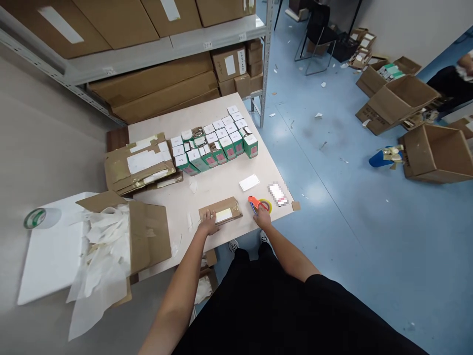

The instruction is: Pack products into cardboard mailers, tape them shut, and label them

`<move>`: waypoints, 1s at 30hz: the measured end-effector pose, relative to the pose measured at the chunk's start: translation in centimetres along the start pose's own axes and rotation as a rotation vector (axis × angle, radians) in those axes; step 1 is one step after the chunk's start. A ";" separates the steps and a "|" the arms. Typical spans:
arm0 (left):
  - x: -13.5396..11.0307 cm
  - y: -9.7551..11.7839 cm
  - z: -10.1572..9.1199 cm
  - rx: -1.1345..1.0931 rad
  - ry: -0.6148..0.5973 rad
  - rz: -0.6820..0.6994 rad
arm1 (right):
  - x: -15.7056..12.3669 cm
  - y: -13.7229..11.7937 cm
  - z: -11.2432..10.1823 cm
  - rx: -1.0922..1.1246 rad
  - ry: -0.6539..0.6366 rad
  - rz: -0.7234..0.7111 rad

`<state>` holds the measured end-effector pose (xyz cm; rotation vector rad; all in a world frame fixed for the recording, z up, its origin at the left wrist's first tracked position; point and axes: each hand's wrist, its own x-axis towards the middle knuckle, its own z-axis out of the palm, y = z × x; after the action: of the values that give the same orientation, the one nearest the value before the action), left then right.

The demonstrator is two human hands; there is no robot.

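While left hand (208, 224) touches box (227, 206), right hand (262, 218) holds dispenser (254, 200) (orange).

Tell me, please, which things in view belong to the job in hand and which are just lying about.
Apparently in use:
- small brown carton, touched by the left grip
- orange tape dispenser, with the right grip on it

Apparently just lying about:
- green-and-white boxes, grouped together
- white card
- open carton with white wrapping
- blue container
- black chair
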<state>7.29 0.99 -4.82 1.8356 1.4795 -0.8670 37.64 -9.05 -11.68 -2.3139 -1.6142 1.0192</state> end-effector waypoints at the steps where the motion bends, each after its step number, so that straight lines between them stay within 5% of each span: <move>1: -0.2 0.2 0.1 -0.009 0.003 -0.008 | 0.2 -0.2 0.2 -0.021 -0.009 0.013; 9: -1.6 0.9 -0.8 -0.071 -0.015 0.013 | 2.0 -1.8 -2.9 -0.023 -0.092 0.176; 15: -2.2 0.3 -0.5 -0.175 0.056 0.070 | -0.5 -5.5 -5.1 0.340 0.092 -0.147; 19: -2.8 0.0 0.2 -0.248 0.114 0.103 | -1.2 -11.3 -5.1 0.628 -0.071 -0.450; 22: -3.3 -0.6 1.1 -0.327 0.162 0.142 | -1.2 -14.0 -4.3 0.776 -0.253 -0.513; 27: -4.3 -2.1 2.1 -0.752 0.378 0.214 | -1.9 -13.4 -2.8 0.759 -0.339 -0.435; 30: -4.9 -2.8 0.6 -1.058 0.564 0.224 | -2.6 -12.6 -2.6 0.732 -0.319 -0.426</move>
<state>3.72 -1.82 -1.36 1.3671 1.5364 0.5492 28.87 -5.45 -2.58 -1.3236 -1.3965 1.5715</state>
